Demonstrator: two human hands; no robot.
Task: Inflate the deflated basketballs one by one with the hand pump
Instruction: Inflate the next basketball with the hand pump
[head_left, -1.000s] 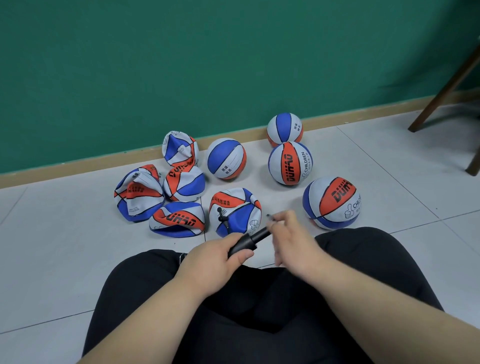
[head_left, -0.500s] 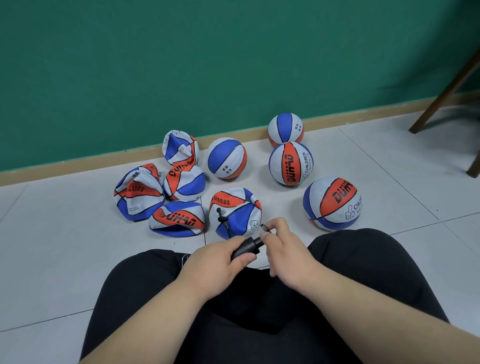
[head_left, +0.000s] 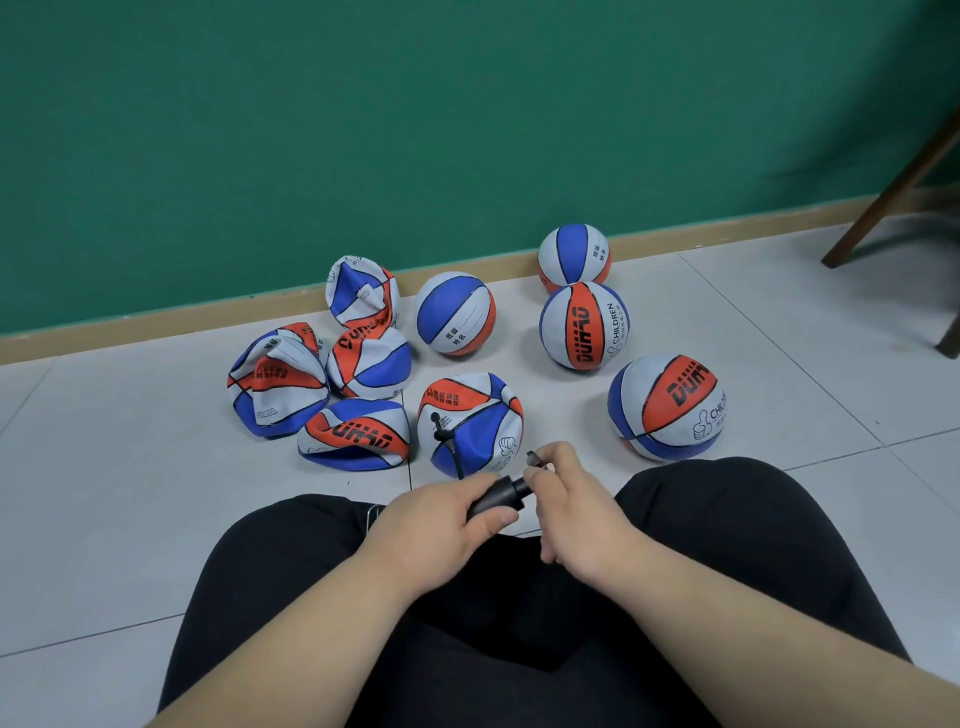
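Nine small blue, white and orange rubber basketballs sit on a pale tiled floor (head_left: 130, 519) below a green wall (head_left: 467, 104). Four inflated balls (head_left: 584, 325) stand round and firm to the right, and five lie collapsed at left and centre. A seated person in black trousers works a short black plastic hand pump (head_left: 496, 498) above the lap.

The left hand (head_left: 436, 525) wraps the pump's barrel, fingers curled beneath it and thumb laid across the top. The right hand (head_left: 576, 509) is closed round the handle. The handle's dark tip pokes out above the forefinger, just beside the barrel's end, so the plunger appears almost fully pushed in.

A thin black hose (head_left: 445, 441) runs from the pump to the nearest crumpled basketball (head_left: 483, 415), which rests on the floor just ahead of the knees, its panels creased and dented.

The step in hand looks to be pumping this fifth ball, which seems far from full. The next move probably calls for drawing the handle straight back out along the barrel. The left hand would need to hold steady so the hose does not tug the needle from the valve, and many more strokes would follow. Four flat balls (head_left: 356, 434) lie waiting at left.
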